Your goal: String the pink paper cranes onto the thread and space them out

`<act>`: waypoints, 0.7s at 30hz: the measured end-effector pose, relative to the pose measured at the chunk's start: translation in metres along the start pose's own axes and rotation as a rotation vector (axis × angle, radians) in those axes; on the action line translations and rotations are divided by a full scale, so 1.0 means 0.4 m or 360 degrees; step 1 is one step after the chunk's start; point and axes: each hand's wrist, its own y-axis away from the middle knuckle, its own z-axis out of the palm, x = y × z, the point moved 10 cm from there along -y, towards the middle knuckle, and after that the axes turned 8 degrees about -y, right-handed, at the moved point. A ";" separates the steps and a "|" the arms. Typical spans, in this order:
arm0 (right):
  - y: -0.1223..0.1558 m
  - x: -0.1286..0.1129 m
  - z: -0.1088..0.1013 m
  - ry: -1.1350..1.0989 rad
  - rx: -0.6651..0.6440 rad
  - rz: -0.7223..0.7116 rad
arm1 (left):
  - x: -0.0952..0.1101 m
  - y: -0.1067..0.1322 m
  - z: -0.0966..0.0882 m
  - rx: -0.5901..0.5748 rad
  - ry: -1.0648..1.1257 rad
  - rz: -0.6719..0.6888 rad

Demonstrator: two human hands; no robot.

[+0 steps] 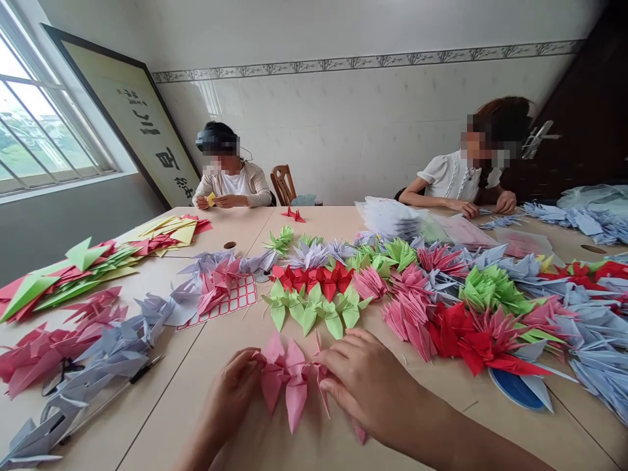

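A short row of pink folded paper cranes (296, 392) lies on the table right in front of me. My left hand (234, 389) pinches the wing of the leftmost crane, fingers closed. At the other end, my right hand (366, 383) has its thumb and fingers closed on the right-hand pink crane and covers part of it. One pink tip pokes out below that hand. Just beyond my fingers sits a row of light green cranes (309, 311), with a row of red cranes (314, 280) touching it behind.
Bunches of pink, red, green and pale blue cranes (495, 288) fill the right side. On the left lie pale blue cranes (127, 347), a pen (144, 369) and stacked folded paper (83, 268). Two people sit across the table, one holding yellow paper (210, 199). Plastic bags (392, 216) lie near the other.
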 end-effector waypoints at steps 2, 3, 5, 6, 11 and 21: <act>0.011 0.033 -0.029 -0.0035 0.0039 0.0095 | 0.024 0.015 0.001 -0.0031 0.0142 -0.0047; 0.015 0.049 -0.042 -0.0057 0.0048 0.0142 | 0.042 0.023 0.005 -0.0061 0.0208 -0.0049; 0.017 0.073 -0.064 -0.0115 0.0061 0.0206 | 0.090 0.032 0.014 -0.0130 0.0324 -0.0020; 0.016 0.082 -0.076 -0.0146 0.0074 0.0222 | 0.119 0.034 0.019 -0.0172 0.0373 0.0008; 0.002 0.119 -0.139 -0.0329 0.0209 0.0253 | 0.285 0.003 0.026 -0.0309 0.0506 0.0145; 0.040 0.168 -0.213 -0.1271 0.0480 0.0160 | 0.483 -0.079 0.068 -0.0588 0.1221 0.0031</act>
